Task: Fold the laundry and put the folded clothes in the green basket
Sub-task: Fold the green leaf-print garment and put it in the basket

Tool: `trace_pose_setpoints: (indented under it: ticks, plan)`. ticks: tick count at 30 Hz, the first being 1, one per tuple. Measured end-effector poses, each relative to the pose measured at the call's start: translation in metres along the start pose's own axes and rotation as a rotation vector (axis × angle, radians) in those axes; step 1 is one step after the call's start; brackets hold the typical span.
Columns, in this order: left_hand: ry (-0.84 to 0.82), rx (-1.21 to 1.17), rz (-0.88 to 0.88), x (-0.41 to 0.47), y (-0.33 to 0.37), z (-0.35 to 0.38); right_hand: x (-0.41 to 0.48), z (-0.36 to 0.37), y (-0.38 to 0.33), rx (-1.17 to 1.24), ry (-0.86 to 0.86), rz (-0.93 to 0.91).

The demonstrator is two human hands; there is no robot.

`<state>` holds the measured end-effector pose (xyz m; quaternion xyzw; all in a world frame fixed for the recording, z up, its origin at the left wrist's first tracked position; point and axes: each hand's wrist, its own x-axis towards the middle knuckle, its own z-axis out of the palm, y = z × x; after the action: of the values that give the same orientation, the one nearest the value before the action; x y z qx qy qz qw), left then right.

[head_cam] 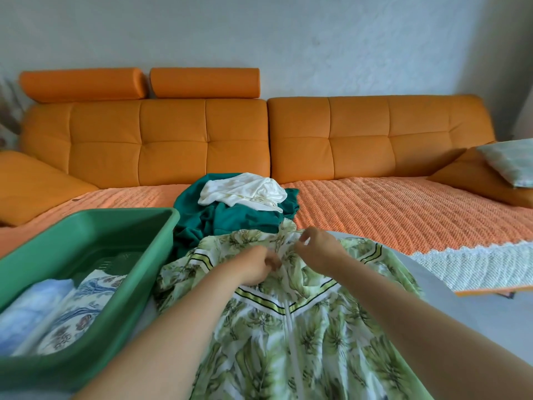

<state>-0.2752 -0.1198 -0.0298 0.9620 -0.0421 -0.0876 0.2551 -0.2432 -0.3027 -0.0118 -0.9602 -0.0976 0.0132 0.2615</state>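
Now I am at the beginning of folding the leaf-print jacket (317,336), which lies front side up just before me, to the right of the green basket (115,243). My left hand (259,269) grips the cloth by the top of the zipper, fingers curled into it. My right hand (318,252), close beside it, pinches the collar edge a little farther away. The basket already holds folded clothes (66,307). Beyond the jacket, a teal garment (230,217) and a white garment (245,192) wait in a heap on the sofa (403,215). I judge the next move is to straighten the collar, smooth the front flat, then bring the sleeves inward.
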Motion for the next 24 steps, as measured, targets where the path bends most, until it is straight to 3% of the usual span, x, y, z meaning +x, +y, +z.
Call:
trace_pose_setpoints:
  ticks: [3,6,10,14,17,21,24]
  plan:
    - [0.176,-0.03,0.011,0.014,-0.004,-0.003,0.016,0.01,-0.006,-0.046,0.065,0.0]
    - [0.26,-0.059,0.046,0.043,-0.008,-0.007,0.041,0.018,-0.01,-0.168,0.012,0.121]
    - [0.213,-0.022,0.121,0.095,-0.007,-0.02,0.087,0.02,-0.007,-0.316,-0.139,0.21]
    - [0.013,0.204,0.157,0.14,0.0,-0.036,0.142,0.024,-0.004,-0.288,-0.21,0.208]
    - [-0.103,0.142,0.162,0.163,-0.002,-0.036,0.167,0.022,0.002,-0.159,-0.274,0.174]
    - [-0.105,0.167,0.115,0.18,-0.012,-0.027,0.181,0.014,0.01,0.065,-0.248,0.142]
    - [-0.006,0.109,0.094,0.187,-0.02,-0.028,0.181,0.01,0.006,0.118,-0.212,0.135]
